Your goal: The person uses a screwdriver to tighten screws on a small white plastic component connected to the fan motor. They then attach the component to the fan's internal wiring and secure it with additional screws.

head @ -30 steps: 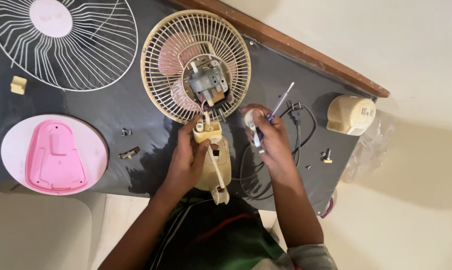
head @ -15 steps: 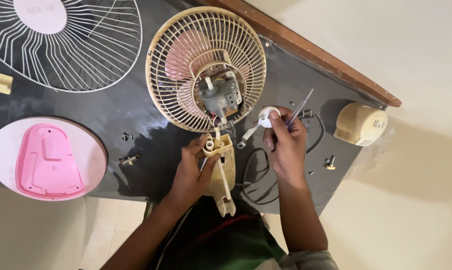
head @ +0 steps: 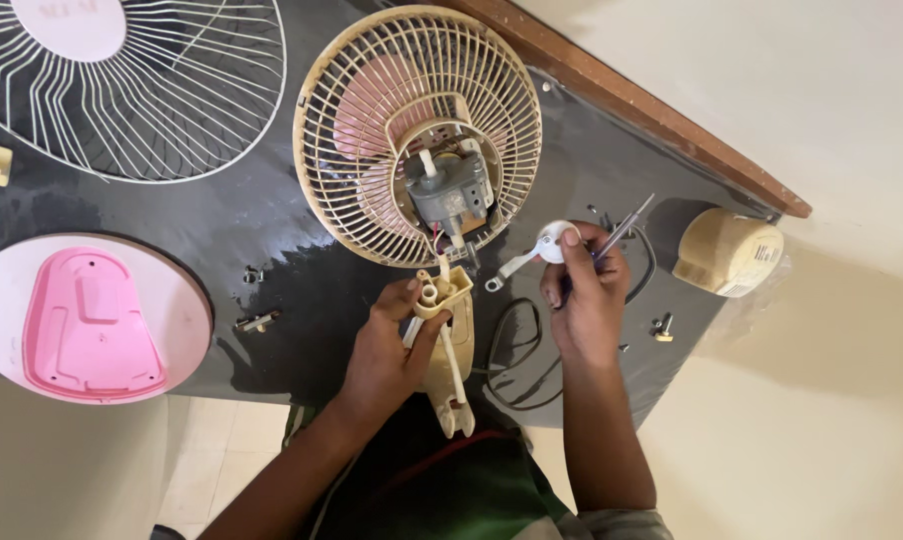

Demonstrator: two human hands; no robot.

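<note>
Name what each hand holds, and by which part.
Left hand: cream plastic fan neck, near its top. Right hand: small white round knob and thin screwdriver.

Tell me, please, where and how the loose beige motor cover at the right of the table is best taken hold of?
Probably across the rounded sides of the motor cover, coming from above. It lies on its side near the table edge, apart from other parts, and shows no handle, so a wide grasp over the domed body seems surest.

Two bare forearms reach up from the lower edge of the head view. The left hand [head: 387, 345] is curled, fingers and thumb closed in a grasp. The right hand [head: 584, 295], held slightly higher, is a loose fist, thumb and forefinger pinched together.
</note>
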